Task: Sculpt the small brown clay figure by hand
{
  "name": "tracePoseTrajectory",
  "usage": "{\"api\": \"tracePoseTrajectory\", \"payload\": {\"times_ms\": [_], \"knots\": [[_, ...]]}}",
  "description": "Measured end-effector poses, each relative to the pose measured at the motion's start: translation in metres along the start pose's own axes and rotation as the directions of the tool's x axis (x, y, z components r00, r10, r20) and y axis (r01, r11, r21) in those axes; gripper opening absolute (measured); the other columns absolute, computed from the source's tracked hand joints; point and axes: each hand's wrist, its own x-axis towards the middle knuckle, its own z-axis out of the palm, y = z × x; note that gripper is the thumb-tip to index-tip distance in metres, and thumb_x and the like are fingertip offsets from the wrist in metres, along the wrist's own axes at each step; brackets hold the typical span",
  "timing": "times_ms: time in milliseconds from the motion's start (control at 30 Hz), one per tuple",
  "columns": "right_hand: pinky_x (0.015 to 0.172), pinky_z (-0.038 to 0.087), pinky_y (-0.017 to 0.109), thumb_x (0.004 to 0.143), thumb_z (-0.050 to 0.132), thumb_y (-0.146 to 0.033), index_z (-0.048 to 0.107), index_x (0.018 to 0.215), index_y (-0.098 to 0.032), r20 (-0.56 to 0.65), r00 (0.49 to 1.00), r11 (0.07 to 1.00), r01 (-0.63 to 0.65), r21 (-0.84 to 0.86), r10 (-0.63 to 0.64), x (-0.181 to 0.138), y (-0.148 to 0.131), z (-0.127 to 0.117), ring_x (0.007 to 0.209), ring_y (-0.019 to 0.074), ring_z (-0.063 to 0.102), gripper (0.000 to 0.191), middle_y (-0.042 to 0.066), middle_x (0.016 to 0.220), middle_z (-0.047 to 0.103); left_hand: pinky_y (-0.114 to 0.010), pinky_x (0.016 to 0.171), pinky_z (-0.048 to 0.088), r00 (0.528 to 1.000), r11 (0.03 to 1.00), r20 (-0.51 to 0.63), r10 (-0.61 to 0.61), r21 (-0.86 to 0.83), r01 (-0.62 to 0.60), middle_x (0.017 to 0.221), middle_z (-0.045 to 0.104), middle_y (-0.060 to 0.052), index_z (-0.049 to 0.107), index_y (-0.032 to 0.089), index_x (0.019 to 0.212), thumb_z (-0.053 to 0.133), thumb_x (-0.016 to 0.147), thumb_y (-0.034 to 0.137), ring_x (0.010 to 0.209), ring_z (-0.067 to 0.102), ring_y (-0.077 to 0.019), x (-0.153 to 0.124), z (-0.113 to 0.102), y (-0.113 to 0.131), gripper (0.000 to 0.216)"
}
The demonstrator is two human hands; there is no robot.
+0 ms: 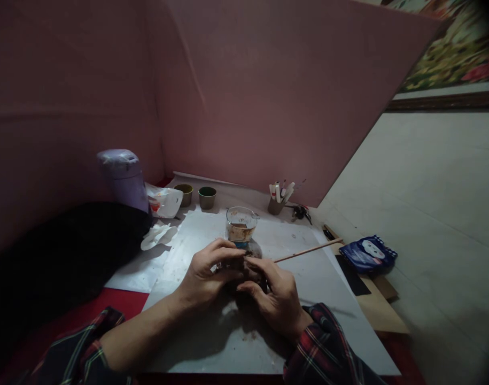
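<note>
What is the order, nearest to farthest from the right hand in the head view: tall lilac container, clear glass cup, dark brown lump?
1. Dark brown lump: touching the right hand.
2. Clear glass cup: just beyond the lump.
3. Tall lilac container: far back, left.

Both hands' fingers [227, 276] hold a brown lump [254, 275].

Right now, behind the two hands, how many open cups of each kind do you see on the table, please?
Clear glass cup: 1
Small cups, green or yellow inside: 2
Small cup holding pen-like items: 1
Total: 4
</note>
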Motion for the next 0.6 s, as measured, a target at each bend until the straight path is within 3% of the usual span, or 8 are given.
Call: {"api": "tracePoseTrajectory", "payload": {"times_ms": [133, 233, 400, 600], "knots": [[0.066, 0.057, 0.028, 0.085, 0.067, -0.034, 0.056, 0.116, -0.020, -0.043, 0.999, 1.000, 0.002, 0.003, -0.002, -0.0020, 0.0017, 0.0014, 0.077, 0.0185, 0.070, 0.036, 0.005, 0.092, 0.072, -0.026, 0.076, 0.054, 0.991, 0.998, 0.125, 0.055, 0.030, -0.059, 0.101, 0.063, -0.006, 0.070, 0.023, 0.114, 0.061, 0.083, 0.010, 0.089, 0.065, -0.0153, 0.0002, -0.0013, 0.0011, 0.034], [0.065, 0.057, 0.028, 0.083, 0.068, -0.039, 0.055, 0.115, -0.020, -0.048, 0.999, 1.000, 0.015, 0.009, -0.014, -0.0025, 0.0022, 0.0014, 0.076, 0.0190, 0.071, 0.039, 0.005, 0.091, 0.073, -0.028, 0.081, 0.054, 0.988, 0.997, 0.134, 0.074, -0.015, -0.073, 0.104, 0.066, -0.008, 0.067, 0.022, 0.117, 0.055, 0.087, 0.009, 0.093, 0.066, -0.0161, 0.0000, -0.0015, 0.0006, 0.035], [0.070, 0.058, 0.028, 0.087, 0.064, -0.031, 0.054, 0.118, -0.021, -0.033, 0.999, 0.999, 0.026, 0.044, -0.025, -0.0017, 0.0029, 0.0008, 0.081, 0.0183, 0.071, 0.034, 0.006, 0.097, 0.072, -0.030, 0.079, 0.052, 0.994, 0.994, 0.102, -0.042, -0.094, 0.051, 0.093, 0.069, -0.007, 0.070, 0.016, 0.099, 0.064, 0.082, 0.012, 0.088, 0.066, -0.0178, -0.0011, -0.0010, 0.0021, 0.018], [0.077, 0.056, 0.025, 0.083, 0.061, -0.014, 0.051, 0.124, -0.024, 0.012, 0.999, 0.986, 0.047, 0.162, -0.049, -0.0037, 0.0029, -0.0001, 0.089, 0.0155, 0.068, 0.043, 0.004, 0.106, 0.069, -0.029, 0.081, 0.048, 0.986, 0.986, 0.111, -0.124, -0.101, 0.135, 0.098, 0.064, -0.004, 0.070, 0.019, 0.096, 0.075, 0.069, 0.013, 0.092, 0.061, -0.0181, 0.0000, -0.0014, 0.0072, 0.028]]}}
